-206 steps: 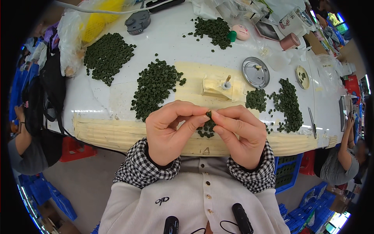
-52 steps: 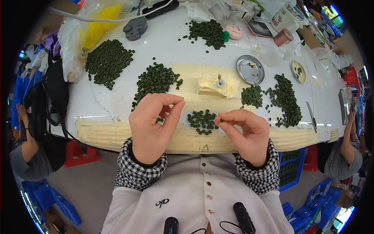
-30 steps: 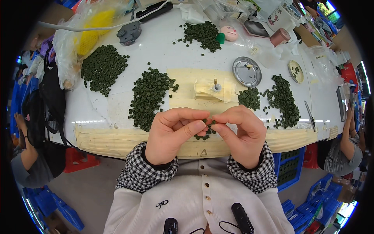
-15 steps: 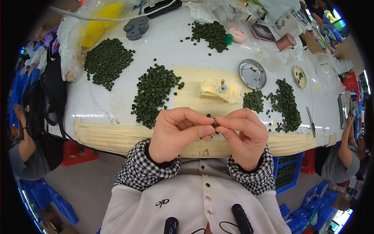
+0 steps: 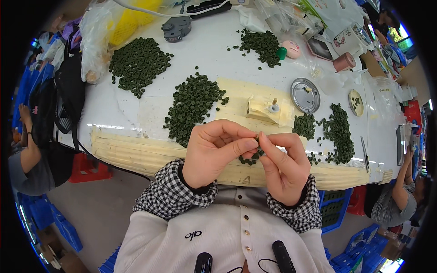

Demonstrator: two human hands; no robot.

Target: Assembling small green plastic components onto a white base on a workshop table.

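Observation:
Above the table's near edge, my left hand (image 5: 207, 152) and my right hand (image 5: 287, 166) meet fingertip to fingertip. Between them is a small dark green round piece (image 5: 257, 139), mostly covered by the fingers. Thumb and index finger of the left hand are pinched on it, and the right fingertips press against its other side. A few more green pieces (image 5: 251, 158) lie just below the hands. Left of my hands spreads a large heap of green pieces (image 5: 193, 107). Beyond them stands a tape-wrapped block (image 5: 261, 116) with a short peg on top.
More green heaps lie at the far left (image 5: 139, 66), the back (image 5: 261, 48) and the right (image 5: 339, 136). A round metal lid (image 5: 298, 102), tweezers (image 5: 365, 154), a thread spool (image 5: 344, 62) and a mug (image 5: 347, 43) are on the right. Co-workers sit at both sides.
The view has shifted, so the table's things appear farther right. My right index finger has risen upright against the left fingertips, and more of the loose pieces below the hands show.

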